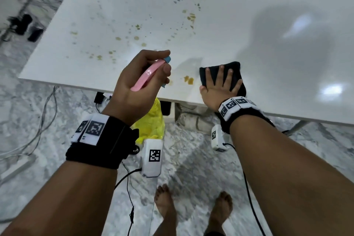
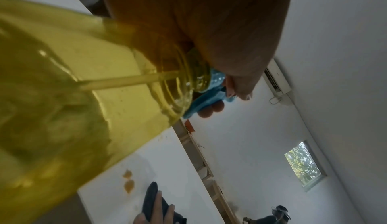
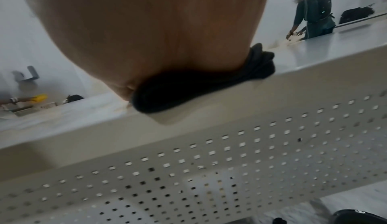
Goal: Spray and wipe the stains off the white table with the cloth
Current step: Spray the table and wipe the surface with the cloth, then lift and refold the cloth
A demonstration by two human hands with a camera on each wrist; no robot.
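Note:
My left hand (image 1: 151, 69) grips a spray bottle (image 1: 151, 119) with a yellow body, a pink head (image 1: 147, 75) and a blue nozzle, held over the near edge of the white table (image 1: 268, 63). In the left wrist view the yellow bottle (image 2: 62, 95) fills the left side and fingers curl on its blue trigger (image 2: 207, 100). My right hand (image 1: 220, 82) presses flat, fingers spread, on a dark cloth (image 1: 234, 67) near the front edge. Two yellow-brown stains (image 1: 188, 79) lie just left of the cloth (image 2: 150, 199). Many small green and yellow spots (image 1: 138, 38) dot the table's middle and left.
Cables (image 1: 42, 120) and a power strip lie on the marble floor at the left. Dark objects (image 1: 28, 27) sit beyond the table's left edge. My bare feet (image 1: 191, 207) stand below the edge. A perforated panel (image 3: 230, 161) hangs under the tabletop. Another person (image 3: 312, 12) works far off.

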